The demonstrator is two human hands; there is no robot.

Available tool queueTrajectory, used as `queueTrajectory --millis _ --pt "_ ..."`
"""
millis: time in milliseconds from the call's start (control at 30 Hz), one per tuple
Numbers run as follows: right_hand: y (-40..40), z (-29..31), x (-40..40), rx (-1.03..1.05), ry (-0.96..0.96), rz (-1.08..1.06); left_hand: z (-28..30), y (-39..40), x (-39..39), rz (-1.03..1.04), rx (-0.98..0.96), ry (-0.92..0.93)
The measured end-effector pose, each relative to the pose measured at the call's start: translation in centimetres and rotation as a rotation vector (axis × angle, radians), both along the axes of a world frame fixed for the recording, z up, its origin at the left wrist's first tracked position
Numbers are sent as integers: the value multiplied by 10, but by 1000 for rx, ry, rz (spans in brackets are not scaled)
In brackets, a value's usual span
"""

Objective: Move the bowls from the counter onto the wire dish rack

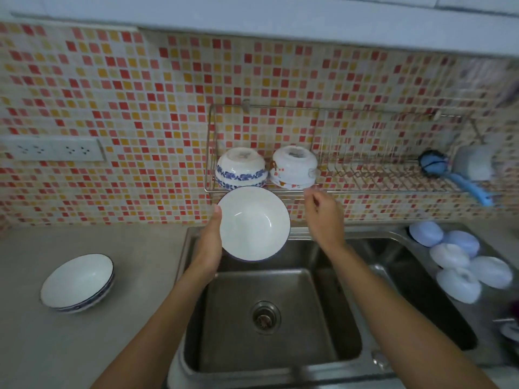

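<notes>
My left hand [209,242] grips a white bowl [254,223] by its left rim, held over the sink just below the wire dish rack [379,189], its inside tilted toward me. My right hand [323,217] is beside the bowl's right side, fingers loosely curled, holding nothing, close to the rack's front rail. Two bowls sit upside down at the rack's left end: one with a blue pattern [241,168] and one with a red pattern [293,167]. A stack of white bowls with blue rims [77,283] rests on the counter at the left.
A steel double sink [280,318] lies below my arms. Several pale blue and white upturned dishes [460,259] lie on the right sink's edge. A blue brush [455,172] and a grey cup [474,161] occupy the rack's right end. A wall socket strip [53,148] is at the left.
</notes>
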State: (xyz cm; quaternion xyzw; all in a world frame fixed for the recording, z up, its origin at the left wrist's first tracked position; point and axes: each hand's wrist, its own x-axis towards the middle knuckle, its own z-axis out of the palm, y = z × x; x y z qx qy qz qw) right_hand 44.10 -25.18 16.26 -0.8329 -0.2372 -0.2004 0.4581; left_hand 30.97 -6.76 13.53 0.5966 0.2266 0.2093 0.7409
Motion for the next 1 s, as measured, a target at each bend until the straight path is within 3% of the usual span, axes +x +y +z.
queueTrajectory --millis 267,500,733,1000 --pt "-14 -15 66 -472 -211 -56 49 -16 29 37 92 -77" --pt "-16 -33 67 -482 -401 -130 93 -26 70 145 274 -110" --pt "-11 -36 69 -426 -333 -166 136 -32 141 196 665 -109" --pt "-14 -45 76 -364 -389 -114 134 -25 191 298 1408 -149"
